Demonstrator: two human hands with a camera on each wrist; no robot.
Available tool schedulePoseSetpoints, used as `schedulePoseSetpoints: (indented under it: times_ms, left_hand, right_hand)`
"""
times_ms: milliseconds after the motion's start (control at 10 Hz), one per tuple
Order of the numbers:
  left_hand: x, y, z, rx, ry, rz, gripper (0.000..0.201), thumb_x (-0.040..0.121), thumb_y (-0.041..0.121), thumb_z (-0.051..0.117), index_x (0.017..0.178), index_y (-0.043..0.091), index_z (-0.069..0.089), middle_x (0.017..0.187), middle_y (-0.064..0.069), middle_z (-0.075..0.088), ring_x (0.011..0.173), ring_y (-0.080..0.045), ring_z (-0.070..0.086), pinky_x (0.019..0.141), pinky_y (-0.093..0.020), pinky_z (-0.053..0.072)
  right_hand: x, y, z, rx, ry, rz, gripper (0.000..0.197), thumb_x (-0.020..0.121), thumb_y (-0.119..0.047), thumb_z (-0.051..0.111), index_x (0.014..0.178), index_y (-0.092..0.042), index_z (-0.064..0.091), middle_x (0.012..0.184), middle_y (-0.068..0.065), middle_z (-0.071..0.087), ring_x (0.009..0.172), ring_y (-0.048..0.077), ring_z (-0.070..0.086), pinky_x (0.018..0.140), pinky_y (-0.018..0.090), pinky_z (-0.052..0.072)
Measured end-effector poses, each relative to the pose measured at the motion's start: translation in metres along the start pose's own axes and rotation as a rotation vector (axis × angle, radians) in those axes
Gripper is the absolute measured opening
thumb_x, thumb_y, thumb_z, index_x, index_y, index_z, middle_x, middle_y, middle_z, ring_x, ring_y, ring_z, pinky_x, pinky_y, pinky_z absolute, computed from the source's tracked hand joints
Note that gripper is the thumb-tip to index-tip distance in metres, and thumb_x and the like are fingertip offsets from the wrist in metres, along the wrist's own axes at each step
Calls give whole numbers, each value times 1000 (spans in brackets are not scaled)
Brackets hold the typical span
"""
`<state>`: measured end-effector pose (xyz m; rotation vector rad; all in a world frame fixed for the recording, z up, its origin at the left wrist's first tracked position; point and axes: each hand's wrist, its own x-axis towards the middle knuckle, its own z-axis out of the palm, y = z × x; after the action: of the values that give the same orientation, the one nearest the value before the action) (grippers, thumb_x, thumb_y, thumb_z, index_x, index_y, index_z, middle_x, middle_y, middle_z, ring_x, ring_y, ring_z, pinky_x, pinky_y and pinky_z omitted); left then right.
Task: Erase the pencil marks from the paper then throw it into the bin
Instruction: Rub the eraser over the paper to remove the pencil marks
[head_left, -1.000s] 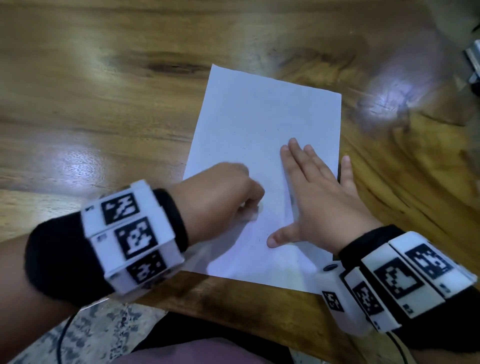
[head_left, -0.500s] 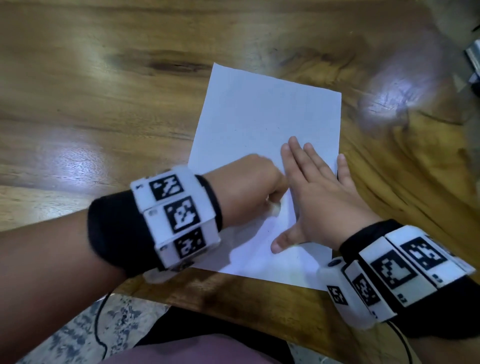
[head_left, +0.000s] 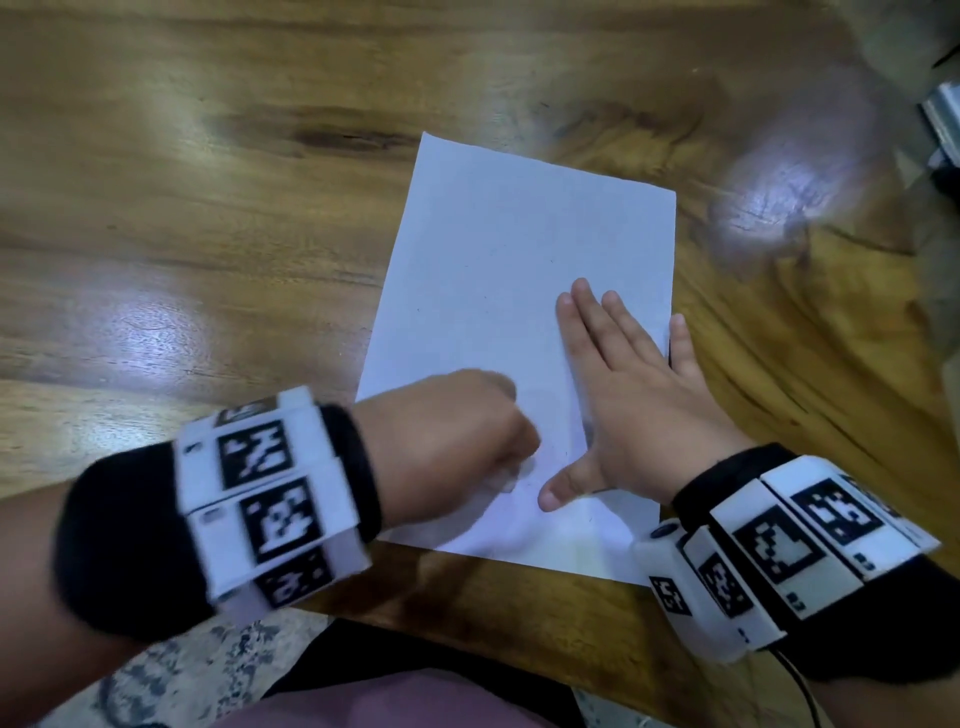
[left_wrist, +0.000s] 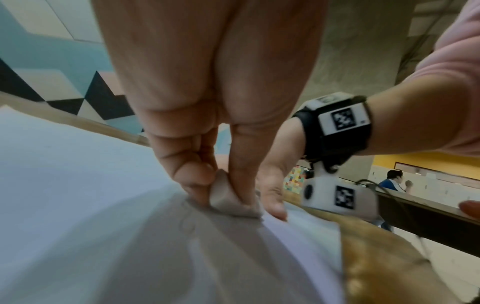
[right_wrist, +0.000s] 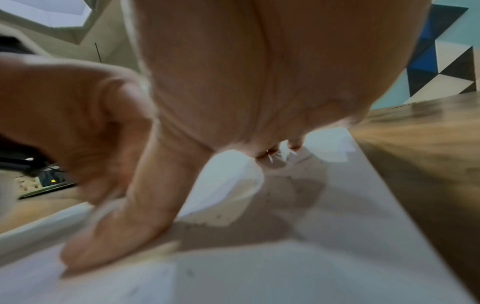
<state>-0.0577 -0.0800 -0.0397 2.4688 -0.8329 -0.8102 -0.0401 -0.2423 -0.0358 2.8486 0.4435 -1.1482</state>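
A: What was at the left of the head view?

B: The left hand (head_left: 457, 441), wearing a black wristband with white tags. It sat over the lower left part of the paper (head_left: 519, 270), fingers curled into a fist.

A: Was it holding anything?

B: Yes. In the left wrist view its thumb and fingers (left_wrist: 192, 174) pinched a small pale eraser (left_wrist: 228, 199), whose bottom touched the sheet. Faint looping pencil marks (left_wrist: 189, 222) showed just below the eraser, in the hand's shadow.

A: And the sheet itself?

B: It lay flat on the wooden surface (head_left: 182, 234), at the middle of the frame, its bottom edge near the surface's near edge.

A: What was further right?

B: The right hand (head_left: 634, 405), spread flat, palm down on the lower right part of the paper. The thumb pointed left toward the eraser; the little finger lay over the sheet's right edge. In the right wrist view the thumb pressed on the paper and small dark specks dotted the sheet.

A: Was the bin anywhere?

B: Not in any view.
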Motion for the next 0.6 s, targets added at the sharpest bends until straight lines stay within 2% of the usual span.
schedulePoseSetpoints:
  times_ms: [100, 200, 300, 400, 500, 600]
  left_hand:
    - [-11, -5, 0, -54, -31, -7, 10, 81, 16, 53, 78, 18, 62, 80, 6, 48, 73, -18, 57, 67, -29, 48]
    - [14, 1, -22, -18, 106, -39, 6, 81, 13, 52, 76, 12, 56, 80, -3, 45, 73, -27, 51, 68, -34, 43]
    - [28, -3, -25, -31, 161, -86, 15, 83, 9, 49, 74, 19, 42, 76, 0, 37, 72, -24, 45, 67, -32, 38]
    - [8, -11, -2, -153, 145, -200, 11, 86, 24, 46, 93, 19, 52, 69, 11, 35, 71, -15, 45, 62, -26, 36]
    - [-16, -11, 16, -44, 163, -143, 12, 84, 36, 46, 86, 26, 52, 62, 5, 48, 58, -3, 46, 58, -21, 41]
    - [-21, -13, 18, -111, 167, -205, 13, 82, 34, 48, 74, 23, 48, 64, 0, 51, 58, -8, 50, 58, -27, 47]
  right_hand:
    - [-1, 0, -1, -8, -5, -4, 152, 48, -75, 70, 138, -20, -39, 143, -9, -46, 134, 10, -38, 111, 51, -21]
    - [-1, -1, -1, -12, -8, -4, 151, 48, -75, 70, 136, -20, -40, 141, -9, -48, 132, 8, -39, 109, 50, -22]
    - [0, -2, -2, -14, -15, 6, 152, 47, -75, 70, 136, -21, -41, 139, -10, -49, 130, 7, -39, 110, 52, -21]
    - [-1, -1, -2, -10, -21, 13, 152, 47, -75, 70, 136, -21, -41, 139, -10, -49, 129, 6, -40, 111, 53, -19]
    - [-1, -2, -2, -20, -22, 16, 151, 48, -76, 69, 136, -20, -41, 138, -10, -50, 130, 7, -40, 110, 53, -20]
    - [0, -4, -4, -38, -23, 17, 150, 52, -73, 71, 136, -18, -41, 139, -7, -49, 133, 11, -39, 109, 52, -23]
